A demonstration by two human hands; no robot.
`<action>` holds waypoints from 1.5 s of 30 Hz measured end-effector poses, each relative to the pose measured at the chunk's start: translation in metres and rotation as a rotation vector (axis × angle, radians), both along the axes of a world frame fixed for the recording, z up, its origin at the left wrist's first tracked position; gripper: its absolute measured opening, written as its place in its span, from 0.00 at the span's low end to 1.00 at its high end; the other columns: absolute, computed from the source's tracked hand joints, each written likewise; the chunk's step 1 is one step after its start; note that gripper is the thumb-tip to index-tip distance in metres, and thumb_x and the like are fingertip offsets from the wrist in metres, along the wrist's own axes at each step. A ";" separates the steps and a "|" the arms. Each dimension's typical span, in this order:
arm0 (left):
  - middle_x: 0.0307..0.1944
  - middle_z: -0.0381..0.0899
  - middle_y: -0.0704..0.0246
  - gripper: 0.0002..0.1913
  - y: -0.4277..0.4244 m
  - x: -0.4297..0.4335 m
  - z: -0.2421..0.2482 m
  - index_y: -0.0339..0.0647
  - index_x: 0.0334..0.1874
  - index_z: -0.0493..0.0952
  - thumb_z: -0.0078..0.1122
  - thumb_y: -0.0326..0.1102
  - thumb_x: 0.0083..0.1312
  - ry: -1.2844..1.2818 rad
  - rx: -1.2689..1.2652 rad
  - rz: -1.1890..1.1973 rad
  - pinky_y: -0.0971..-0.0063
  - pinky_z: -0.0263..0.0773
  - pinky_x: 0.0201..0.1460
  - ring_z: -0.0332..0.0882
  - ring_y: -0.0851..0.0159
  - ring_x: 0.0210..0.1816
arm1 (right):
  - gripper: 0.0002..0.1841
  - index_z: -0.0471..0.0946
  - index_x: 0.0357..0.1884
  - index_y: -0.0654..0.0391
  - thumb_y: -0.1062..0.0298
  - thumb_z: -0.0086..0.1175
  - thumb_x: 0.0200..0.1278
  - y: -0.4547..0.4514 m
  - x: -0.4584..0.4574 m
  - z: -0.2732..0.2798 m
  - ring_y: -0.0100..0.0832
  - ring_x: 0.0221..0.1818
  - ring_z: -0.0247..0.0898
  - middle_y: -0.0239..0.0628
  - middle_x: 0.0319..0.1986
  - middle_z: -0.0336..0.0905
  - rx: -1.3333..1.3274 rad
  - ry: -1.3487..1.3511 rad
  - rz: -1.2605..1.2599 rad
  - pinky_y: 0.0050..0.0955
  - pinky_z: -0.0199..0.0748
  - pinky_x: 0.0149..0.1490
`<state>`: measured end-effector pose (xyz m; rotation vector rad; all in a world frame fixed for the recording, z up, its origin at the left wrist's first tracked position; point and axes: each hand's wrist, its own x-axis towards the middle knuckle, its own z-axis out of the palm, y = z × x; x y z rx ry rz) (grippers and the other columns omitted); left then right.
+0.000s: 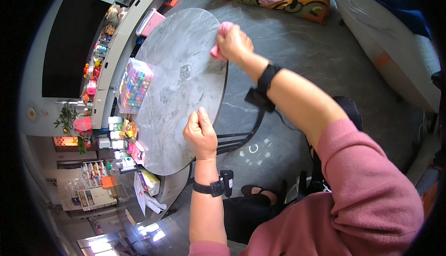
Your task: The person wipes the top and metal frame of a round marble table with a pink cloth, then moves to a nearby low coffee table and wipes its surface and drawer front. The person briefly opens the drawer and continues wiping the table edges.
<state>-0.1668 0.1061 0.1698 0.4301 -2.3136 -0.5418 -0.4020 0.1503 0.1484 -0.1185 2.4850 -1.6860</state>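
Note:
My right hand [237, 45] grips a crumpled pink cloth [216, 52] at the edge of an oval table with a grey marble-look top [167, 43]. Parts of the cloth stick out on both sides of my fist. My left hand [201, 134] is closed in a loose fist with the thumb on top, over or beside the table's near edge. Nothing shows in its fingers. Each wrist wears a black strap with a small black device.
On the table's far side stands a clear case of small multicoloured items [136, 87]. Several white bottles [115, 127] and a pink packet [138, 153] are beside it. Beyond runs a white TV cabinet [120, 43] bearing toys. Yellow bedding [310, 3] and a bed [393, 60] stand farther off.

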 end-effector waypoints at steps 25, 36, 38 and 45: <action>0.13 0.58 0.62 0.20 0.006 0.004 -0.001 0.36 0.20 0.58 0.51 0.31 0.71 -0.039 -0.006 0.029 0.69 0.52 0.19 0.52 0.64 0.15 | 0.12 0.81 0.33 0.56 0.58 0.59 0.55 -0.006 -0.066 0.017 0.51 0.48 0.79 0.47 0.40 0.83 -0.051 0.069 0.239 0.38 0.75 0.51; 0.13 0.63 0.61 0.20 0.002 0.005 -0.006 0.39 0.18 0.61 0.55 0.34 0.69 -0.061 -0.080 0.046 0.63 0.57 0.20 0.63 0.53 0.15 | 0.08 0.85 0.27 0.51 0.60 0.58 0.55 -0.031 -0.084 0.004 0.37 0.37 0.82 0.39 0.31 0.84 0.350 0.281 0.395 0.31 0.77 0.43; 0.14 0.64 0.62 0.20 0.007 -0.004 -0.004 0.39 0.18 0.61 0.55 0.34 0.68 -0.041 -0.108 0.025 0.64 0.58 0.20 0.64 0.53 0.16 | 0.09 0.84 0.22 0.52 0.60 0.59 0.52 -0.017 -0.091 -0.004 0.40 0.39 0.83 0.41 0.29 0.85 0.279 0.213 0.367 0.31 0.78 0.46; 0.16 0.73 0.61 0.18 -0.011 0.016 -0.013 0.42 0.18 0.68 0.57 0.39 0.66 -0.045 -0.185 0.112 0.60 0.65 0.21 0.73 0.50 0.19 | 0.14 0.84 0.33 0.58 0.57 0.60 0.53 -0.007 0.022 -0.015 0.38 0.33 0.80 0.44 0.30 0.83 -0.048 0.042 0.103 0.36 0.76 0.42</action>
